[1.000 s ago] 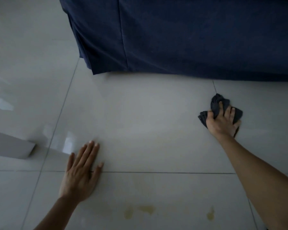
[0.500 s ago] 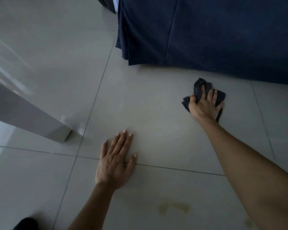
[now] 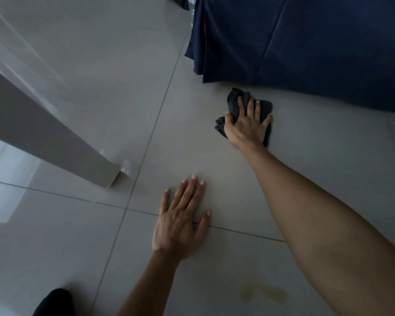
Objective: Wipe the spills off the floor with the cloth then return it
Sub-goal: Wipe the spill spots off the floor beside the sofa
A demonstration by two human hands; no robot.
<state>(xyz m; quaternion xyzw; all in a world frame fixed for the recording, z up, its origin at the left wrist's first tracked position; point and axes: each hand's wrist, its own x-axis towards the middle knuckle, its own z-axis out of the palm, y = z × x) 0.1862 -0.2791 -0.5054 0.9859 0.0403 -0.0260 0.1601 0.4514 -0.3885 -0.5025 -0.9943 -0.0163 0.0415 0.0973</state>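
A crumpled dark grey cloth (image 3: 236, 101) lies on the pale tiled floor (image 3: 100, 115), close to the hem of a navy fabric drape. My right hand (image 3: 249, 126) presses down on the cloth and grips it, fingers spread over the folds. Flat on the floor nearer to me rests my left hand (image 3: 180, 221), fingers apart and holding nothing, across a tile joint. A yellowish spill (image 3: 263, 294) marks the tile near the bottom edge, under my right forearm, apart from the cloth.
The navy fabric drape (image 3: 306, 46) hangs to the floor across the upper right. A grey slanted panel or furniture edge (image 3: 43, 133) meets the floor at the left. A dark shape (image 3: 55, 302) shows at the bottom left corner.
The view has swung right and down, so the drape and cloth sit further left in frame. My right hand stays pressed on the cloth; my left hand stays flat.
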